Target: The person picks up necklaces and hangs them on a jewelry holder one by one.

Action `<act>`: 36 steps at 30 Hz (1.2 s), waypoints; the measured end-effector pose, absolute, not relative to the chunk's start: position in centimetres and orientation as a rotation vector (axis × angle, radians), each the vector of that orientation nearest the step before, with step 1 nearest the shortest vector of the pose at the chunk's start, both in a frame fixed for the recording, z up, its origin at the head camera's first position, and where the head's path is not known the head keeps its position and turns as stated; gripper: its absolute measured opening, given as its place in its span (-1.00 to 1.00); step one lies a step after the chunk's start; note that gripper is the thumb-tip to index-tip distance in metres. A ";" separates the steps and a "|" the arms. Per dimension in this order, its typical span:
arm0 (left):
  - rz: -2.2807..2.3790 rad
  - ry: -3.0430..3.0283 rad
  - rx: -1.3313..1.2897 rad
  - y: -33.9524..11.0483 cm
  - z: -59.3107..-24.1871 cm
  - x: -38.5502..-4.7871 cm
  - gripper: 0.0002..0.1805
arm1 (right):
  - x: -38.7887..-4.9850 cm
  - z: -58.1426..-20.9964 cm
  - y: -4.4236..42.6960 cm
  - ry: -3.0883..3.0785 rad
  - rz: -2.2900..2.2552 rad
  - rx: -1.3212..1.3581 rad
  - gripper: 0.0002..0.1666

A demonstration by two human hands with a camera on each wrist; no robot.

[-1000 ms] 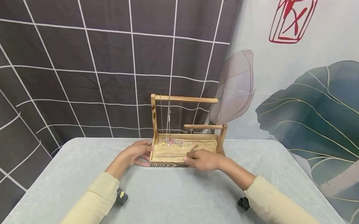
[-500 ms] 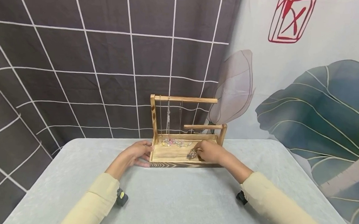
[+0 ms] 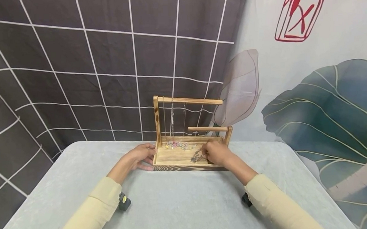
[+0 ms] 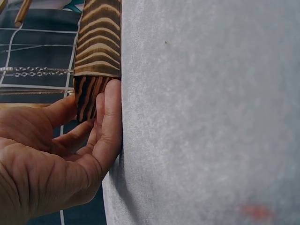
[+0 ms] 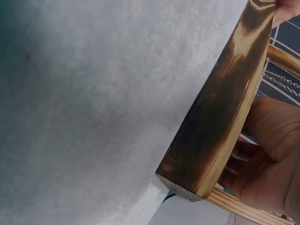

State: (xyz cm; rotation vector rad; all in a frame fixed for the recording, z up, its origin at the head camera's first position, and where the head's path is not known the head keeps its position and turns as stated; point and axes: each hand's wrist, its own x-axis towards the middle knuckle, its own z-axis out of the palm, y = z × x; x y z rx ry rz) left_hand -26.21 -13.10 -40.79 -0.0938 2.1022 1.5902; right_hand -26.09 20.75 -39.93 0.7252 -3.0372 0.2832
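Note:
A wooden jewelry stand (image 3: pixel 173 159) with a shallow tray base rests on the table. At its left end, my left hand (image 3: pixel 142 155) grips the tray; in the left wrist view, the hand's digits (image 4: pixel 111 112) lie against the end wall and rim. Inside the tray's right part, my right hand (image 3: pixel 216 152) pinches one side of a chain bracelet (image 3: pixel 196 158), whose rest lies on the tray floor. The right wrist view shows the right hand (image 5: pixel 269 159) behind the front wall, and the bracelet is hidden there. A colourful beaded strand (image 3: pixel 179 145) lies along the tray's back.
Several necklaces (image 3: pixel 172 118) hang from the tall upper bar (image 3: pixel 192 100). A shorter bar (image 3: pixel 207 129) juts inward from the right post. Behind the table (image 3: pixel 181 201) hang a dark grid cloth (image 3: pixel 113 87) and a printed light cloth (image 3: pixel 271 65).
My right hand has moved from the tray's front edge back and right into the tray. The bracelet now lies spread on the tray floor beside it. The left hand stays put.

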 end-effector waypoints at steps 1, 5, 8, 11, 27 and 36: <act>1.590 2.101 -0.095 -13.1 -40.8 -26.2 -0.48 | -26.0 -39.8 20.8 -3.054 0.276 0.712 -0.89; 1.590 2.099 -0.091 -13.0 -40.8 -26.2 -0.49 | -26.1 -39.7 21.1 -3.110 0.337 0.677 -0.76; 1.591 2.101 -0.088 -13.0 -40.8 -26.2 -0.48 | -26.2 -39.6 21.3 -3.137 0.423 0.644 -0.74; 1.590 2.105 -0.091 -13.0 -40.8 -26.2 -0.48 | -26.2 -39.2 21.2 -3.150 0.470 0.624 -0.79; 1.587 2.096 -0.093 -12.9 -40.7 -26.3 -0.46 | -27.0 -40.7 20.3 -3.100 0.177 0.764 -0.75; 1.590 2.110 -0.086 -13.0 -40.8 -26.2 -0.46 | -26.8 -39.2 21.2 -3.206 1.070 0.739 -0.76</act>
